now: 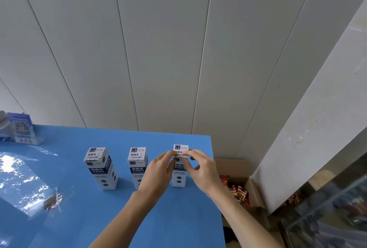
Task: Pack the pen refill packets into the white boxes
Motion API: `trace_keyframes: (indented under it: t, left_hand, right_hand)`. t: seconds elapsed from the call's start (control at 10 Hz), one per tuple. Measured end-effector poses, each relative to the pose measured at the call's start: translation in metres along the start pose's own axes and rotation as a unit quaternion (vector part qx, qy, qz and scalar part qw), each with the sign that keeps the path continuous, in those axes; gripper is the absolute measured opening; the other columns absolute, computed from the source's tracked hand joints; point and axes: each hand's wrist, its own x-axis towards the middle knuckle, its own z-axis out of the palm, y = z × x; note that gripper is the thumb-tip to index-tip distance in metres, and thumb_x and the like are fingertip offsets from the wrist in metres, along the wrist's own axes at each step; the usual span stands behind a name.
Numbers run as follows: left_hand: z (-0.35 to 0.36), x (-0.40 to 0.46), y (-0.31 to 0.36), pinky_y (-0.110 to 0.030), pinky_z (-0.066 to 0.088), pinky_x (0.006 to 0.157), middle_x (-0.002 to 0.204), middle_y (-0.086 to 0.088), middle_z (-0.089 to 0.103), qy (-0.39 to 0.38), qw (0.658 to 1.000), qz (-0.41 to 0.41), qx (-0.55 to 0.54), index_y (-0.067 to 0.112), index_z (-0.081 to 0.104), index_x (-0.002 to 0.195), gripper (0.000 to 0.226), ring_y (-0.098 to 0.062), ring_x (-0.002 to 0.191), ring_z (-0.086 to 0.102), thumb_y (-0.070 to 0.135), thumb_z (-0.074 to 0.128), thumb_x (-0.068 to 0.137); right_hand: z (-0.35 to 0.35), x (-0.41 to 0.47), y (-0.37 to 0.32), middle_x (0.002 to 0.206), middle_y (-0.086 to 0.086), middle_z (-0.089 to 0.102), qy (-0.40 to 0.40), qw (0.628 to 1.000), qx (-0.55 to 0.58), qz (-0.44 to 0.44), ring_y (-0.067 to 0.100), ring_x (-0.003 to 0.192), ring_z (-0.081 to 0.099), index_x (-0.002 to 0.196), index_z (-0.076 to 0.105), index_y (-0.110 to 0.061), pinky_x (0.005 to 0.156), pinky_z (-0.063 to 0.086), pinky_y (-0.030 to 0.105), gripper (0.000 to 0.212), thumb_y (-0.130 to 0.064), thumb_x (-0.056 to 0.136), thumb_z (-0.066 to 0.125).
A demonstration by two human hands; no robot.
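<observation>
Blue and glossy, the counter fills the lower left of the view, with window light mirrored on its left part. Nearest the camera, two bare forearms are stretched forward over it. On the near left of the counter a small dark disc-like object is seen; what it is cannot be told.

Farther in, three white boxes with dark blue labels are stood upright in a row, apart from one another. The left box and the middle box are untouched, their top flaps closed, though the middle box is partly covered by the left wrist. The right box is held at its top between both hands. The left hand is curled against the box's left upper edge, its grip pinching the top flap with the fingertips. The right hand is set against the right upper edge, its fingers likewise pinched on the flap, which seems to be partly raised, though this is blurred. No refill packets can be made out.

Beside the counter's right edge, lower down, an open cardboard carton is seen with red and yellow packets in it. At the far left corner of the counter a blue stand with a QR code is placed. Behind everything, a pale panelled wall is seen, and a white pillar rises at the right.
</observation>
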Motion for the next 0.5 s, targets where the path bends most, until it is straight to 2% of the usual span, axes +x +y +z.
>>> trace_keyframes:
  t: [0.1, 0.2, 0.3, 0.4, 0.5]
  left_hand:
    - [0.000, 0.000, 0.004, -0.030, 0.047, 0.058, 0.108, 0.001, 0.066, 0.004, 0.999, 0.012, 0.049, 0.017, 0.061, 0.113, 0.019, -0.016, 0.069, 0.058, 0.013, 0.056, 0.095]
    - [0.001, -0.001, 0.005, -0.037, 0.053, 0.055, 0.110, -0.001, 0.066, 0.009, 0.994, 0.019, 0.103, 0.016, 0.061, 0.115, 0.024, -0.024, 0.084, 0.065, 0.012, 0.060, 0.091]
    - [0.002, -0.003, 0.007, -0.036, 0.053, 0.052, 0.106, -0.005, 0.068, 0.010, 0.985, 0.040, 0.165, 0.016, 0.060, 0.110, 0.030, -0.029, 0.080, 0.067, 0.012, 0.071, 0.083]
    - [0.002, -0.012, 0.011, -0.036, 0.053, 0.051, 0.100, -0.009, 0.070, 0.027, 0.974, 0.062, 0.215, 0.016, 0.058, 0.106, 0.044, -0.029, 0.077, 0.069, 0.012, 0.083, 0.069]
    - [0.006, -0.019, 0.012, -0.037, 0.055, 0.055, 0.104, -0.010, 0.069, 0.048, 0.969, 0.054, 0.235, 0.017, 0.057, 0.109, 0.047, -0.030, 0.083, 0.070, 0.015, 0.083, 0.070]
  right_hand:
    - [-0.006, -0.003, -0.003, 0.117, -0.007, 0.062, -0.038, 0.999, -0.020, 0.026, 0.000, 0.101, 0.054, 0.122, 0.061, -0.026, 0.074, 0.047, 0.014, 0.029, -0.025, 0.093, 0.059]
    - [-0.013, -0.006, -0.005, 0.125, -0.009, 0.057, -0.070, 0.995, -0.062, 0.030, 0.009, 0.112, 0.053, 0.133, 0.050, -0.033, 0.084, 0.050, 0.028, 0.038, -0.033, 0.095, 0.053]
    - [-0.020, -0.008, -0.006, 0.132, -0.006, 0.052, -0.101, 0.987, -0.121, 0.024, 0.014, 0.120, 0.048, 0.143, 0.035, -0.033, 0.090, 0.048, 0.032, 0.051, -0.036, 0.095, 0.050]
    - [-0.025, -0.016, -0.003, 0.135, -0.002, 0.050, -0.093, 0.983, -0.159, 0.007, 0.020, 0.122, 0.048, 0.146, 0.028, -0.029, 0.091, 0.048, 0.035, 0.056, -0.038, 0.094, 0.050]
    - [-0.033, -0.018, 0.004, 0.140, -0.001, 0.047, -0.091, 0.983, -0.158, 0.019, 0.020, 0.126, 0.044, 0.147, 0.027, -0.025, 0.096, 0.045, 0.034, 0.057, -0.039, 0.095, 0.048]
